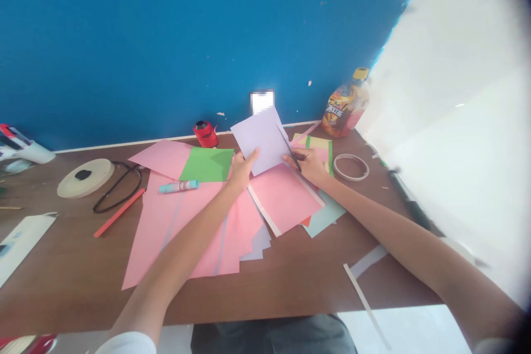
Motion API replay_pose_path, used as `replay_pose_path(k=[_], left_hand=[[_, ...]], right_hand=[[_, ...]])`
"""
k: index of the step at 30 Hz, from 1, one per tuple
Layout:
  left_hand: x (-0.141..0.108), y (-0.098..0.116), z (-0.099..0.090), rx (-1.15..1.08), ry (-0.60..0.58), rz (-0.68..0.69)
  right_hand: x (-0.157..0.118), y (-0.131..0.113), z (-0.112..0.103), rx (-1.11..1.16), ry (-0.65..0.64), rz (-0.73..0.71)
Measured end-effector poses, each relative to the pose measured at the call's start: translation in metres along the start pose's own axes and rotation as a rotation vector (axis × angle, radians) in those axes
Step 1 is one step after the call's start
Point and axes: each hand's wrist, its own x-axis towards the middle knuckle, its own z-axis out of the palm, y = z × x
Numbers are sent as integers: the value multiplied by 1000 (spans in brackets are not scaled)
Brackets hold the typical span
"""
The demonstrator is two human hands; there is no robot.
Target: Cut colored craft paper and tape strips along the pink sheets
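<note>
My left hand point(244, 170) grips the lower left edge of a lilac paper sheet point(257, 141), held up above the desk. My right hand point(307, 165) holds black-handled scissors point(291, 150), whose blades lie along the sheet's right edge. Beneath both hands, overlapping pink paper sheets point(282, 196) spread across the desk, with a green paper sheet point(206, 165) at the left. The scissor blades partly overlap the lilac sheet, and I cannot tell whether they are cutting it.
A glue stick point(178, 186) lies left of my left hand. Behind it are a red tape dispenser point(205, 134), a plastic bottle point(344, 105), a thin tape roll point(351, 167), a wide tape roll point(85, 178), a black cord point(118, 188) and a red pencil point(119, 213). A blue wall rises behind the brown desk.
</note>
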Motion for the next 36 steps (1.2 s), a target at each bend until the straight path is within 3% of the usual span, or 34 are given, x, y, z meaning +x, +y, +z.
replay_pose_path(k=[4,9,22,31,36], left_hand=[[4,-4,-4,-7,34,8],[4,-9,-7,133,-8,13],[0,-4,-5,160,-63,-42],[1,-3,-3,85,18,-45],[1,-5,-5,154,-68,-47]], right_hand=[[0,-2,1,28,-6,24],[-2,-4,2,74,-22,77],[1,-5,0,207,-38,143],[2,-9,-3,239,-96,193],[4,-11,-5,312,-107,211]])
